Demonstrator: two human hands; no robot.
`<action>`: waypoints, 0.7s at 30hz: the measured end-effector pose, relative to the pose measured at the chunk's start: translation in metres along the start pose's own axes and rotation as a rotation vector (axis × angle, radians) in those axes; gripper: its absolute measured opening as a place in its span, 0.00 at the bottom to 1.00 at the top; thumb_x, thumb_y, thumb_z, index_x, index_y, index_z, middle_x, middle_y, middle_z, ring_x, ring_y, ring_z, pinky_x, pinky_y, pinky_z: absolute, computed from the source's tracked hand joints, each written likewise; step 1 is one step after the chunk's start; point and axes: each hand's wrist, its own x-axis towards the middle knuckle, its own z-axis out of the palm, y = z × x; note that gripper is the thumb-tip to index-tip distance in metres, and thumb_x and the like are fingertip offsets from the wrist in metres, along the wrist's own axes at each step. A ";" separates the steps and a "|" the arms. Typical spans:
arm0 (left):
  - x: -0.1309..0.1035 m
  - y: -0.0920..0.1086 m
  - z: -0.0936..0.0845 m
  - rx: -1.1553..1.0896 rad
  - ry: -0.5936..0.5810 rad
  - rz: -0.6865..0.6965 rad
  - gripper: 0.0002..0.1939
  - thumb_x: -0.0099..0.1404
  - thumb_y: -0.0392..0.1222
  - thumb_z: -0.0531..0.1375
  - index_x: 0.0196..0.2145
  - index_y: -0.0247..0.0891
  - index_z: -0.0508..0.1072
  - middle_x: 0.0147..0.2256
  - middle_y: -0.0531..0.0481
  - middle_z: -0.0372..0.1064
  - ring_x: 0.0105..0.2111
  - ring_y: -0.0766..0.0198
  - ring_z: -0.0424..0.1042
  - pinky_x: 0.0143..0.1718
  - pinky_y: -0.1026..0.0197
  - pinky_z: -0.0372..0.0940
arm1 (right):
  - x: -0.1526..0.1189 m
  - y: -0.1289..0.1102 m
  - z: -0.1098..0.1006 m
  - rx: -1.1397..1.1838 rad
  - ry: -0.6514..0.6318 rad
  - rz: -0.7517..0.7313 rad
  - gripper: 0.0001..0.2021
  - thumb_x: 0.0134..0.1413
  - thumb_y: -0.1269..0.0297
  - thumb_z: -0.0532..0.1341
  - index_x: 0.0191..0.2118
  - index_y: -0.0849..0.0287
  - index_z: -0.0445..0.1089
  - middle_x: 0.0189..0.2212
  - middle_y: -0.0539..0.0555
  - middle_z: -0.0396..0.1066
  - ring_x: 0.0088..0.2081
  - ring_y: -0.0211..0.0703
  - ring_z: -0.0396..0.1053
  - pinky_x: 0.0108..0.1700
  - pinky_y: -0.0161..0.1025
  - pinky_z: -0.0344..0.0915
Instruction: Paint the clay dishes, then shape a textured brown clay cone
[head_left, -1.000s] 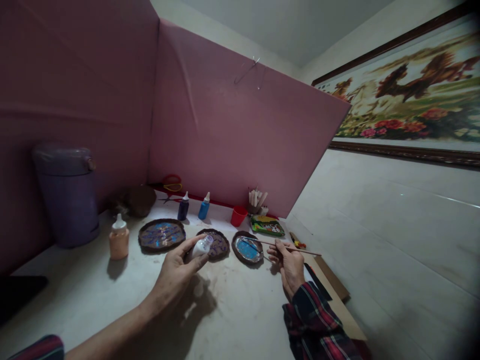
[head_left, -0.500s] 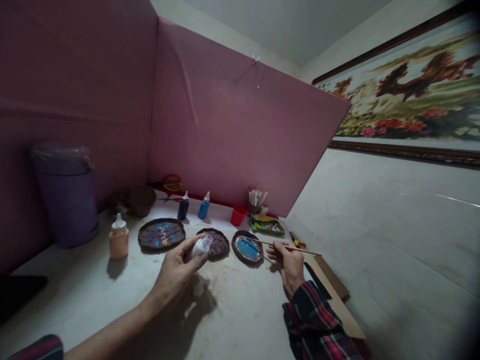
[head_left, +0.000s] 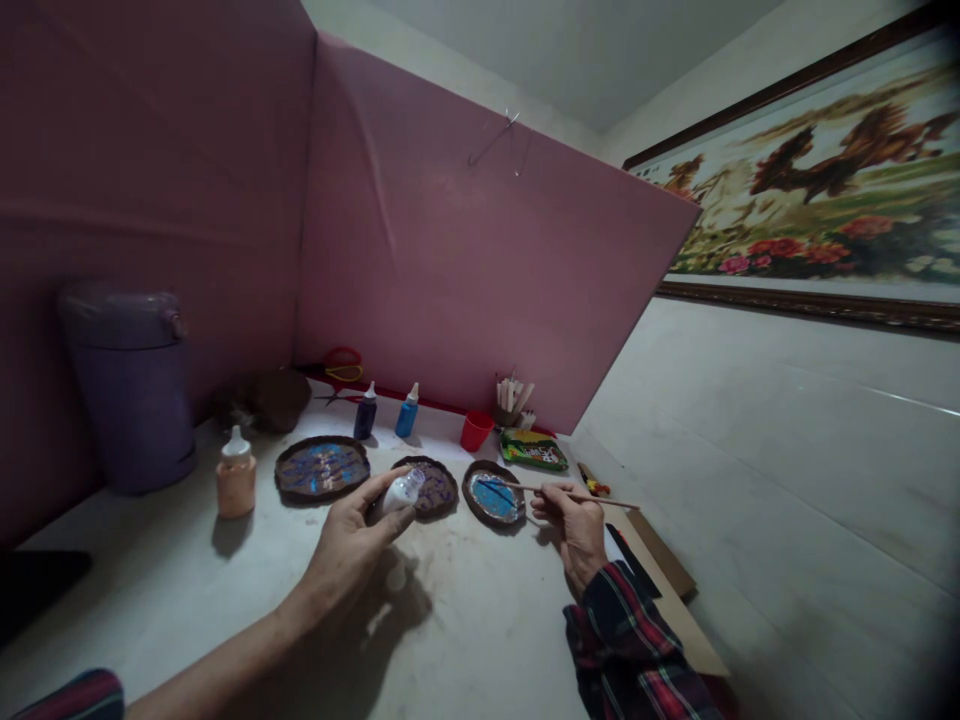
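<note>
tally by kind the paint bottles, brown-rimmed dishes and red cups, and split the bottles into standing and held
standing paint bottles: 3
white bottle in the left hand: 1
brown-rimmed dishes: 3
red cup: 1
total: 8

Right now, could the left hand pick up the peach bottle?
Probably not: the left hand is wrapped around a white bottle and would likely need freeing first, though nothing stands between it and the peach bottle.
</note>
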 end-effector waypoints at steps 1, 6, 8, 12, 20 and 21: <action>0.000 -0.001 0.000 0.002 -0.002 0.000 0.26 0.54 0.46 0.66 0.50 0.37 0.72 0.47 0.45 0.73 0.47 0.56 0.71 0.50 0.60 0.63 | 0.000 0.000 0.000 0.001 0.002 -0.003 0.13 0.33 0.64 0.71 0.25 0.63 0.68 0.16 0.51 0.72 0.17 0.37 0.69 0.20 0.30 0.68; -0.001 -0.001 -0.001 -0.006 -0.010 -0.004 0.26 0.54 0.46 0.65 0.50 0.37 0.71 0.48 0.45 0.72 0.47 0.57 0.71 0.50 0.60 0.63 | 0.001 0.000 0.000 -0.006 -0.002 0.000 0.12 0.34 0.65 0.71 0.25 0.63 0.68 0.16 0.52 0.72 0.18 0.37 0.70 0.20 0.30 0.68; -0.001 0.000 -0.001 -0.004 -0.007 -0.010 0.26 0.54 0.46 0.65 0.50 0.37 0.71 0.48 0.45 0.73 0.47 0.56 0.71 0.50 0.59 0.63 | 0.000 0.000 0.000 -0.007 -0.007 -0.001 0.12 0.34 0.65 0.70 0.25 0.63 0.68 0.17 0.52 0.72 0.18 0.37 0.70 0.20 0.30 0.68; 0.000 0.000 0.000 -0.010 0.003 -0.014 0.26 0.54 0.46 0.65 0.50 0.36 0.71 0.47 0.44 0.73 0.47 0.55 0.71 0.50 0.58 0.64 | 0.000 -0.002 0.001 -0.004 -0.007 -0.003 0.12 0.34 0.65 0.70 0.24 0.63 0.68 0.17 0.52 0.73 0.18 0.37 0.69 0.19 0.31 0.68; -0.001 0.002 0.001 -0.023 0.005 -0.033 0.26 0.53 0.47 0.66 0.50 0.37 0.71 0.46 0.46 0.73 0.46 0.56 0.72 0.47 0.61 0.65 | -0.001 -0.002 0.001 -0.008 -0.025 -0.004 0.11 0.33 0.65 0.70 0.23 0.63 0.68 0.17 0.52 0.72 0.17 0.37 0.68 0.18 0.32 0.67; -0.001 0.002 0.001 -0.021 0.007 -0.033 0.26 0.53 0.47 0.66 0.50 0.37 0.71 0.46 0.46 0.73 0.47 0.56 0.72 0.47 0.61 0.66 | -0.001 -0.002 0.002 -0.010 -0.027 -0.004 0.11 0.34 0.65 0.70 0.23 0.63 0.68 0.17 0.52 0.72 0.17 0.37 0.68 0.19 0.31 0.67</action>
